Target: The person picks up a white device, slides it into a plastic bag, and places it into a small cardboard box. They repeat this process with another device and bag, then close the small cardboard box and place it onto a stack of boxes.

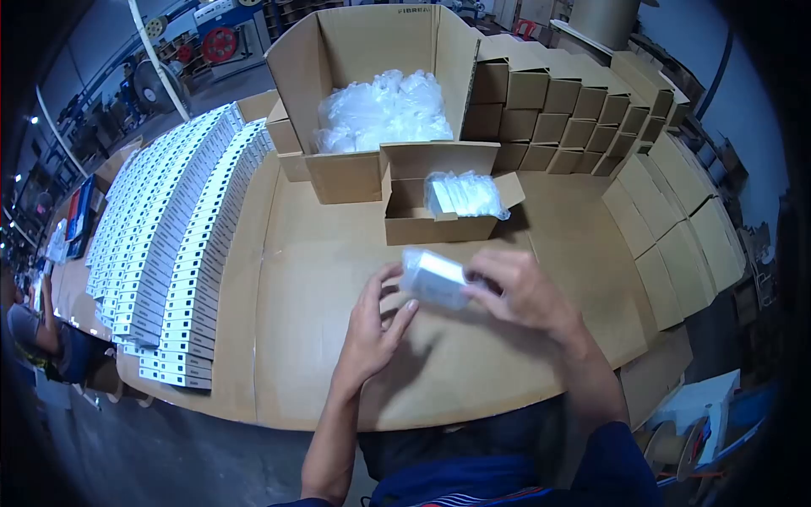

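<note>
A slim white box in a clear plastic bag (435, 277) is held above the table, slightly tilted. My right hand (519, 287) pinches its right end between thumb and fingers. My left hand (372, 325) curves round the left end, its thumb and fingertips at the bag's edge. Just beyond stands a small open carton (439, 232). Several bagged white boxes (466, 196) lie in its right part; the left part shows bare cardboard.
A large open carton (346, 177) full of clear plastic bags (384, 110) stands behind. Long rows of white boxes (190, 296) cover the left side. Stacked brown cartons (562, 97) line the back right, with more cartons (676, 228) at right. A person (42, 329) sits far left.
</note>
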{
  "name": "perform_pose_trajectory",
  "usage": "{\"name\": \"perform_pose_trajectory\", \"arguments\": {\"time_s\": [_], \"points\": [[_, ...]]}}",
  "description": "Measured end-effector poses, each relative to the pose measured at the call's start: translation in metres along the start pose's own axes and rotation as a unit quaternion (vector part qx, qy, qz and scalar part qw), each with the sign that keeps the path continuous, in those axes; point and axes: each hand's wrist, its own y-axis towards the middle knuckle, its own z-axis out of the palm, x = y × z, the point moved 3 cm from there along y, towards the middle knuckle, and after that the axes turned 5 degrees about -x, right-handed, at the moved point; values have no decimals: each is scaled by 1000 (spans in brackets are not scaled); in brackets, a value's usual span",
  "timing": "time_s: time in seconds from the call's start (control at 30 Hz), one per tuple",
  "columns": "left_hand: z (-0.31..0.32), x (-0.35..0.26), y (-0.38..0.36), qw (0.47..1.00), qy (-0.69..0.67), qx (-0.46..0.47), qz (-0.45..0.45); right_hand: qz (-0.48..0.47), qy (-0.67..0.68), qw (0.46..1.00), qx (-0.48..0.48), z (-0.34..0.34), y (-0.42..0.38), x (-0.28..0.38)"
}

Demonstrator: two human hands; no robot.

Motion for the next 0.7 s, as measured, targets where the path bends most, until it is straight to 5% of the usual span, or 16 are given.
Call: {"name": "perform_pose_trajectory", "arguments": {"time_s": [0.1, 0.23, 0.37, 0.7], "points": [[-12, 2, 32, 953, 258, -17, 161, 112, -15, 988, -105, -9, 30, -16], [-10, 13, 71, 898, 417, -15, 141, 134, -72, 956, -252, 13, 68, -35], [-6, 30, 94, 869, 474, -7, 145, 91, -129, 949, -274, 48, 81, -56], [-2, 35, 95, 846, 513, -6, 145, 206, -188, 942, -183, 94, 75, -91]]}}
